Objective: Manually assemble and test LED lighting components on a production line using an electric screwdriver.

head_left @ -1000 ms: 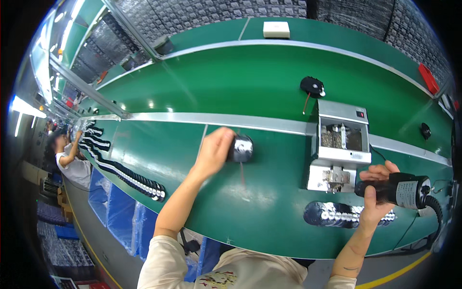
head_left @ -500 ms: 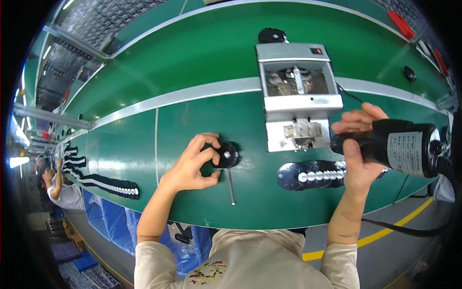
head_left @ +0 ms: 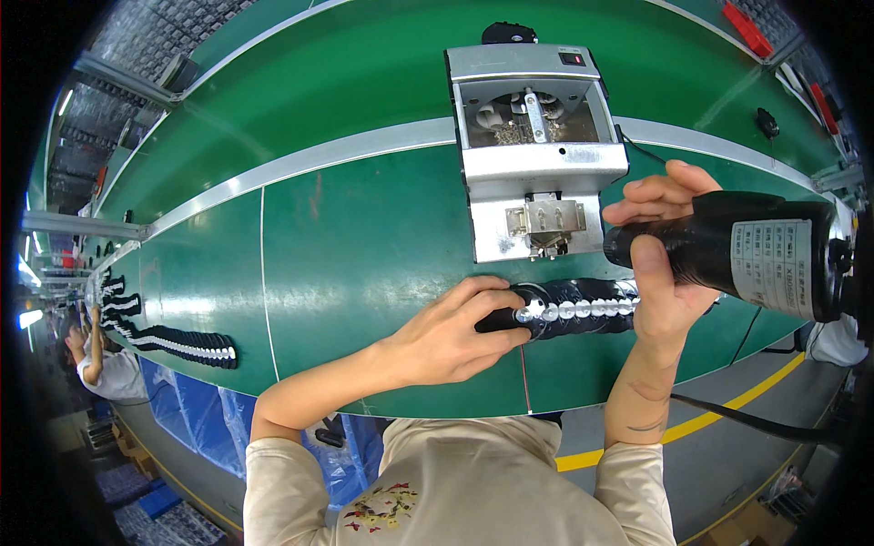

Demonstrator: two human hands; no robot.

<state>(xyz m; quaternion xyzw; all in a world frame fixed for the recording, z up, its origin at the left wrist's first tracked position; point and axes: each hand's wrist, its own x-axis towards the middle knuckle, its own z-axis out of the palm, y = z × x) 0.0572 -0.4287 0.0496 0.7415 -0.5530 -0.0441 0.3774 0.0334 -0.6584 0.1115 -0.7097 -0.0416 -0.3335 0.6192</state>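
My left hand (head_left: 446, 332) is closed round a dark, rounded part (head_left: 497, 320) at the left end of a row of overlapping black discs (head_left: 592, 311) with pale round centres. The fingers hide most of that part. A thin, straight, rod-like piece (head_left: 526, 382) extends from beside those fingertips toward the table's front edge. In my right hand (head_left: 669, 273) lies a thick black cylindrical tool (head_left: 710, 241), with a pale label and a cable end at the right. It looks like an electric screwdriver. Thumb and fingers grip its narrower end, above the row's right part.
A silver screw-feeder machine (head_left: 537, 155) with small metal pieces in its tray stands beyond the row. Another row of black parts (head_left: 187, 344) curves along the far left, near a person (head_left: 100, 359). A raised metal edge (head_left: 346, 150) crosses the green table (head_left: 364, 237).
My left hand has moved right, bringing the dark round part and thin rod-like piece to the row's left end. My right hand keeps its grip on the tool. The view has shifted slightly.
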